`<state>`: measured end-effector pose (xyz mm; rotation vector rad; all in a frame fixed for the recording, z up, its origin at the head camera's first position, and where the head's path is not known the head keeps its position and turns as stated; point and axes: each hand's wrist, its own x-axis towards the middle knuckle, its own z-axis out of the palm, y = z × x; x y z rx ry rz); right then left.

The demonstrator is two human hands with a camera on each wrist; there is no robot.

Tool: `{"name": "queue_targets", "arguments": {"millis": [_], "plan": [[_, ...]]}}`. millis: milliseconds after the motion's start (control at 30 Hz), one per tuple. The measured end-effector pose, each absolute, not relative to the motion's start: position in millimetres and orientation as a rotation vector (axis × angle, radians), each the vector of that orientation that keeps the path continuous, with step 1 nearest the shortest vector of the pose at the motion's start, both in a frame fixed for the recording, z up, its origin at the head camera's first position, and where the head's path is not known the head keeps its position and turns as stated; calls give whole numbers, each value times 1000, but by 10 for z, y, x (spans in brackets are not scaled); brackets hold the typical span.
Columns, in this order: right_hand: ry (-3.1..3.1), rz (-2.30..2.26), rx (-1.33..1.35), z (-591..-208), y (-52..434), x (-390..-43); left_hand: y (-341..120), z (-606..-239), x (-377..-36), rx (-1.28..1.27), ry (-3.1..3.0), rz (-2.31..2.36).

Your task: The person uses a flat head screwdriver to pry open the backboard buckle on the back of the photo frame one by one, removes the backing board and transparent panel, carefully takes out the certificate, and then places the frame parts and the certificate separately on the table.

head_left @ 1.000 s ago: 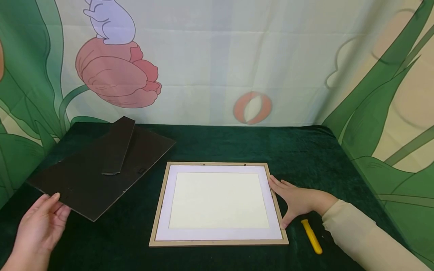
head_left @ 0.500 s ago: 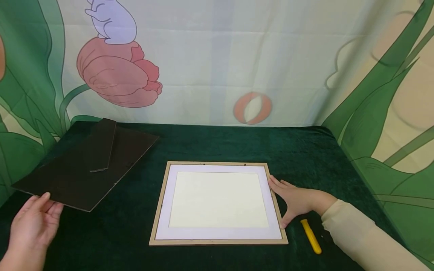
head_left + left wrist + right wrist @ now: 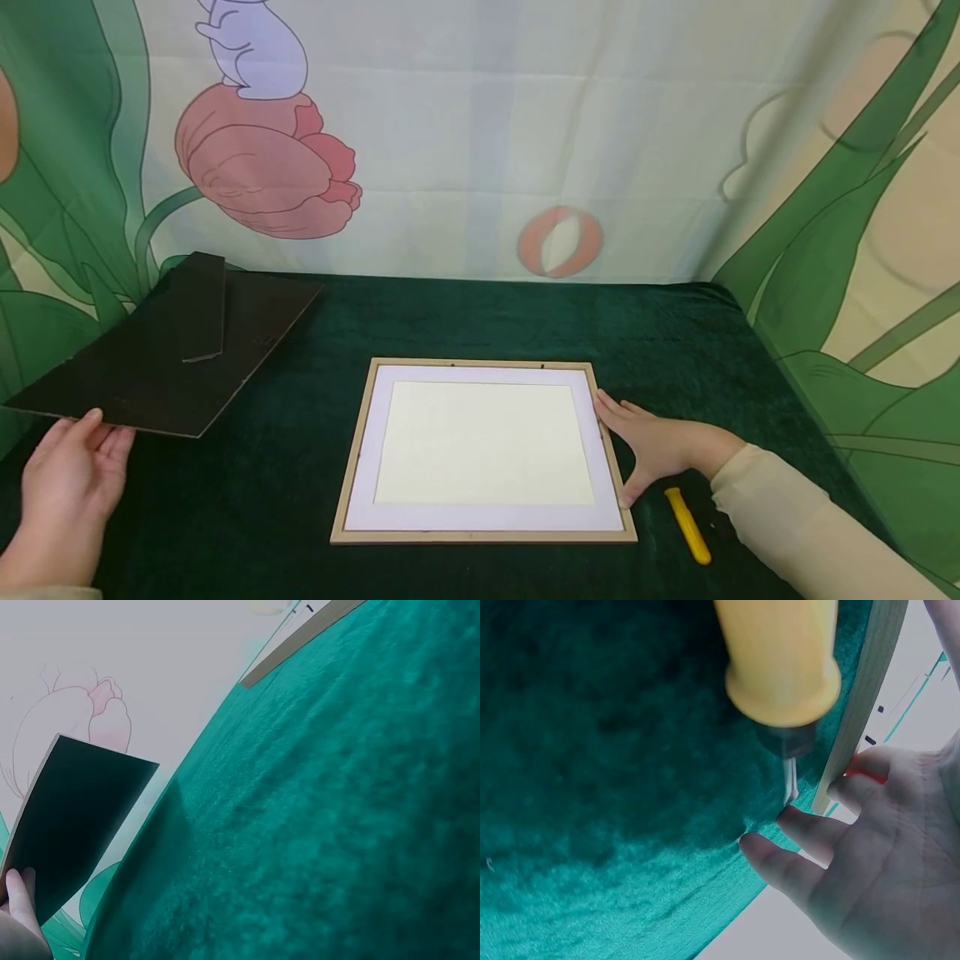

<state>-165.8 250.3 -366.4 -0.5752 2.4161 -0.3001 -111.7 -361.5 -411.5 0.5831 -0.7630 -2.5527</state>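
My left hand (image 3: 84, 433) pinches the near corner of a black backing board (image 3: 150, 367), thumb on top, holding it tilted above the table's left side. A fold-out stand leg (image 3: 198, 308) lies on the board. The left wrist view shows the board (image 3: 71, 825) raised, with my left hand (image 3: 19, 900) at its lower corner. A wooden picture frame (image 3: 480, 364) with a white mat lies flat in the middle. My right hand (image 3: 652, 442) rests open against the frame's right edge. In the right wrist view the fingertips (image 3: 855, 787) touch the frame's rim (image 3: 862, 697).
A yellow-handled tool (image 3: 688, 523) lies on the green velvet table cover (image 3: 465, 321) just beside my right wrist; its handle (image 3: 780, 652) and metal tip show close up. A printed flower backdrop (image 3: 480, 125) closes in the back and both sides.
The left hand has carried the black board leftward and away from the frame. The right hand and the frame have stayed put.
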Motion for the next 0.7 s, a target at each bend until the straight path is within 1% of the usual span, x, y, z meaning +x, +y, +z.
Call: {"name": "queue_targets", "arguments": {"millis": [300,500,700], "plan": [[2423,-304,-581,-3650,2521,-1663,-3623,-4042,-1284,660,-767,-2515],[2416,-312,-584,-3626,2516,-1659,-3598,-4033,-1331,673,-735,-2519],[2409,-297,-578,-3605,2489,-1654,-3655,-4128,-1379,749,-693,-2498]]}}
